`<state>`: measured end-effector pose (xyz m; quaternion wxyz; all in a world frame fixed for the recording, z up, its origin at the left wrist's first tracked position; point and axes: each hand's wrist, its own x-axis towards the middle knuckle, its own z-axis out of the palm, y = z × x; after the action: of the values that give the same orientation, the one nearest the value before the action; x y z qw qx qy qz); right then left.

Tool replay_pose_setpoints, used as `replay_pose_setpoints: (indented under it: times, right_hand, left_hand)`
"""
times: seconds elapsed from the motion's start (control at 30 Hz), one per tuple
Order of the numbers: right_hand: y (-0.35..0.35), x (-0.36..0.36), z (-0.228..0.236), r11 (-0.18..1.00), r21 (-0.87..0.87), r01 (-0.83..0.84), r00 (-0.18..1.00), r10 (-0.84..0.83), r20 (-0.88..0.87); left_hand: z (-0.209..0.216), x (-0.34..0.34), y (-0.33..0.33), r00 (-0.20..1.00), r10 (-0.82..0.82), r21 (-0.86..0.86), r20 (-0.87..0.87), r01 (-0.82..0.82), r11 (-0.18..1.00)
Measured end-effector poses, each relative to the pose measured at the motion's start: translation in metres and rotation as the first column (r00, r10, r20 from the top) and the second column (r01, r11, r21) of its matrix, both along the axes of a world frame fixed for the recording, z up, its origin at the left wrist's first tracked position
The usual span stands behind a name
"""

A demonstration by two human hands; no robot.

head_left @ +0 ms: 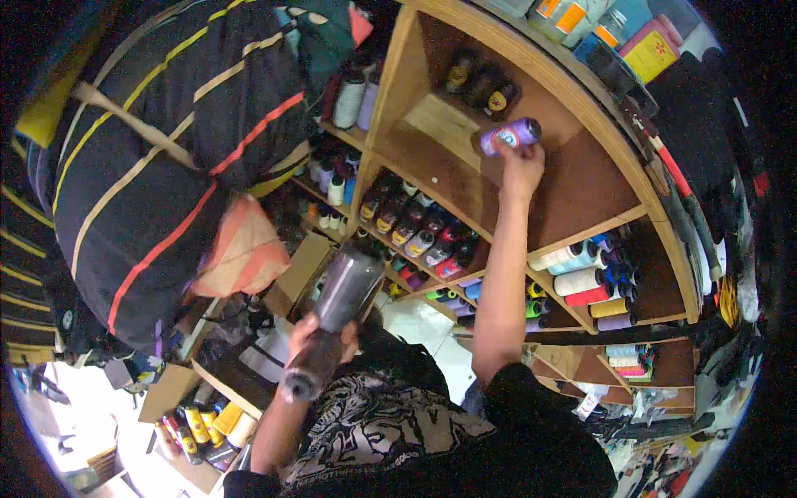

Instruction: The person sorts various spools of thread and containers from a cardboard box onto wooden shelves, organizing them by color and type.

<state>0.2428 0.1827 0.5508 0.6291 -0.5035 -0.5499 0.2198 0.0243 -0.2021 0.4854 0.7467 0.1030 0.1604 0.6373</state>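
My right hand (pixel 521 168) reaches up into a wooden shelf compartment (pixel 573 178), fingers closed round a purple thread spool (pixel 516 135) with a printed label. Low in front of my chest, my left hand (pixel 300 334) is wrapped round dark thread cones. The upper one (pixel 344 286) is grey-black and looks plastic-wrapped; the lower one (pixel 309 365) shows a hole in its end. They seem to be two cones end to end, though the fingers cover where they meet. Several dark spools (pixel 498 98) with round labels stand at the back of that same compartment.
Rows of dark labelled spools (pixel 411 224) fill the compartment below, with coloured cones (pixel 577 278) to its right. Bottles and jars (pixel 581 25) line the shelf top. A large striped dark bundle (pixel 158 149) bulges at the left. An open box (pixel 199 473) of spools sits lower left.
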Motion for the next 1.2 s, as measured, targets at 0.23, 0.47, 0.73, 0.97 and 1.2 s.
replay_pose_setpoints:
  times: [0.23, 0.47, 0.73, 0.97, 1.2]
  right_hand:
    - [0.127, 0.017, -0.014, 0.959, 0.253, 0.131, 0.976, -0.169, 0.138]
    - [0.223, 0.07, -0.046, 0.976, 0.163, -0.144, 0.984, 0.158, -0.078]
    - [0.183, 0.035, -0.043, 0.998, -0.014, -0.06, 0.995, 0.061, 0.078]
    - [0.122, 0.031, -0.018, 0.987, -0.135, 0.082, 0.971, -0.048, 0.236]
    - [-0.15, -0.05, 0.073, 0.647, -0.188, -0.739, 0.3, 0.565, 0.768]
  left_hand:
    - [0.019, 0.037, 0.063, 0.986, 0.127, -0.214, 0.108, -0.101, 0.972]
    - [-0.007, 0.048, 0.071, 0.973, 0.154, -0.225, 0.173, -0.113, 0.968]
    - [-0.005, 0.035, 0.074, 0.982, 0.187, -0.253, 0.037, -0.171, 0.952]
    - [0.021, 0.037, 0.078, 0.956, 0.14, -0.242, -0.257, -0.203, 0.949]
    - [0.048, 0.031, 0.076, 0.73, 0.221, -0.109, -0.646, -0.375, 0.921]
